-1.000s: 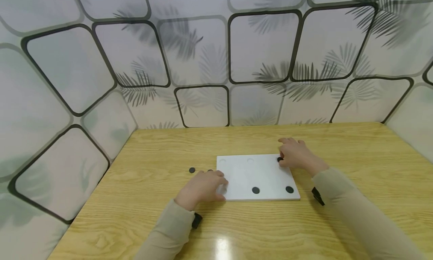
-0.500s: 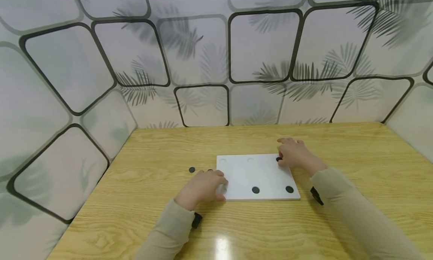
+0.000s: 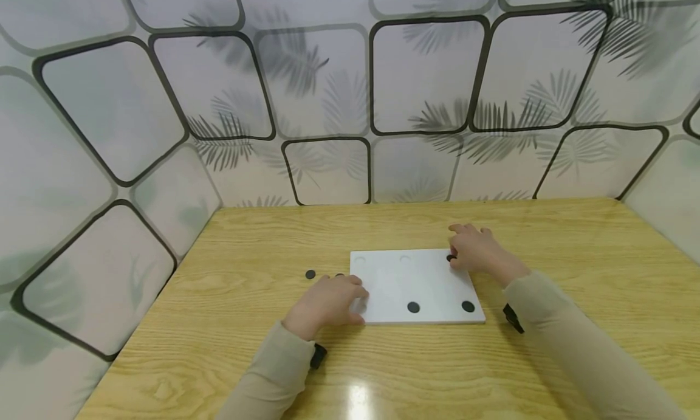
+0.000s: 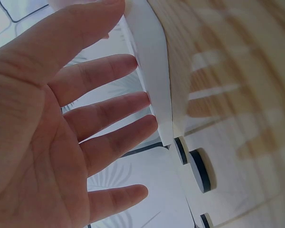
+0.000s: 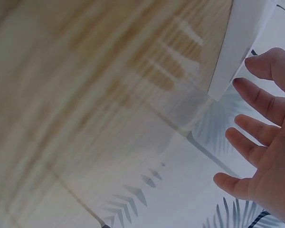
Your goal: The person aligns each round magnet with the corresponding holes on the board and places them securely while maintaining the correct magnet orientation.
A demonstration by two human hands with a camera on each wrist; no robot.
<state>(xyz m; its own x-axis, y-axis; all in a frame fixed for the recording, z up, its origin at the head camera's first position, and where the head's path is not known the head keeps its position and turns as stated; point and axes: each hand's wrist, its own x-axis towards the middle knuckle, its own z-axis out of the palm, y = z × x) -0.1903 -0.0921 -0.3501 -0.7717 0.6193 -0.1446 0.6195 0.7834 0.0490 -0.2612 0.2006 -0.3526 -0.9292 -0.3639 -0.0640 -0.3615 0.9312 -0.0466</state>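
A white rectangular board (image 3: 415, 283) lies flat on the table. At its far right corner my right hand (image 3: 477, 248) pinches a small black disc (image 3: 451, 258) between thumb and index finger, close over the board; its other fingers spread loosely in the right wrist view. My left hand (image 3: 330, 301) rests at the board's left edge, fingers extended and fingertips at the white side (image 4: 154, 61) in the left wrist view. Two more black discs, one at near middle (image 3: 413, 307) and one at near right (image 3: 468, 306), sit in the board. Shallow round recesses show along its far edge.
Left of the board lies a loose black disc (image 3: 310, 275), and another (image 3: 339, 275) is partly hidden behind my left hand. Three loose discs, including this thick one (image 4: 199, 171), show in the left wrist view. A patterned wall (image 3: 328, 171) borders the wooden table (image 3: 262, 237).
The right hand and its disc have shifted very slightly left since a second ago. The left hand and the board stay in place.
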